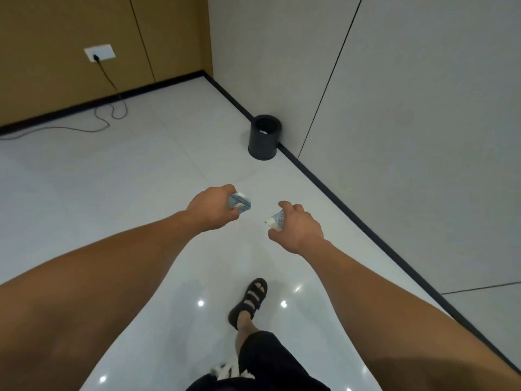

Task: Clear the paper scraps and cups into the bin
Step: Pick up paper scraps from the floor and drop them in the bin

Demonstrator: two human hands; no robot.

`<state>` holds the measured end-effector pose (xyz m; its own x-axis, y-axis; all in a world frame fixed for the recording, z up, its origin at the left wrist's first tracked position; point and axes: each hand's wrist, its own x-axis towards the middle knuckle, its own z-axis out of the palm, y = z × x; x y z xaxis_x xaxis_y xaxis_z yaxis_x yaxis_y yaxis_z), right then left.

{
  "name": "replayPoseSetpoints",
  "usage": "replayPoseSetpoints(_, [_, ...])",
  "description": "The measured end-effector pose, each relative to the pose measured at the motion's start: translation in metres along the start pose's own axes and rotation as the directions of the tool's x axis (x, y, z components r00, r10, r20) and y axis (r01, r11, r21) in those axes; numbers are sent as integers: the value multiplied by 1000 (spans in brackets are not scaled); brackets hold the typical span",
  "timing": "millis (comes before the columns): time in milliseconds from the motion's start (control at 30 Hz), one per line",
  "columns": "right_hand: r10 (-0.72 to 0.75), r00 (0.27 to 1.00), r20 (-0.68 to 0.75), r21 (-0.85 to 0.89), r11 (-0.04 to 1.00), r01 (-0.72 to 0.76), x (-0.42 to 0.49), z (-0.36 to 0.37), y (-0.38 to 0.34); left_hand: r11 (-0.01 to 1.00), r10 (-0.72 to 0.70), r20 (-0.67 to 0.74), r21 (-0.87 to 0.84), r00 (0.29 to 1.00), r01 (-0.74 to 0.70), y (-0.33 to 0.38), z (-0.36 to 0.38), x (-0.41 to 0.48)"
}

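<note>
My left hand (210, 208) is gripping a crushed cup (239, 204), fingers curled round it. My right hand (298, 227) is clutching a second cup (276, 220) likewise. Both are hanging above the floor (141, 179); the bin (265, 136) is standing ahead, at the floor's right edge.

A crushed paper cup (240, 204), pale blue with a printed pattern, sticks out of the left hand (210, 208), whose fingers curl round it. A second cup (277, 219), blue and white and also squashed, is gripped in the right hand (299, 227), its white end pointing left. The bin (264, 138), a dark upright cylinder with an open top, stands on the floor (141, 179) against the wall (394, 108), well ahead of both cups.
</note>
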<state>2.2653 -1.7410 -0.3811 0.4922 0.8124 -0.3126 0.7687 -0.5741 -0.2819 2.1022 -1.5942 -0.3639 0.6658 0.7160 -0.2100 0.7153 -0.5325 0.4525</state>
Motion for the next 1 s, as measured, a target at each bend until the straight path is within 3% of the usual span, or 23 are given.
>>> replayPoseSetpoints(300, [-97, 994, 41, 26, 995, 96, 185, -34, -63, 997, -66, -55, 46, 996, 69, -50, -71, 158])
replayPoseSetpoints(533, [-127, 992, -9, 15, 992, 127, 304, -90, -87, 994, -103, -56, 36, 993, 105, -74, -119, 263])
replayPoseSetpoints(733, [-64, 998, 8, 33, 997, 63, 409, -112, -101, 997, -70, -18, 13, 997, 70, -94, -141, 374])
replayPoseSetpoints(1000, [76, 996, -37, 98, 993, -72, 539, -152, -132, 997, 78, 38, 19, 996, -79, -106, -201, 544])
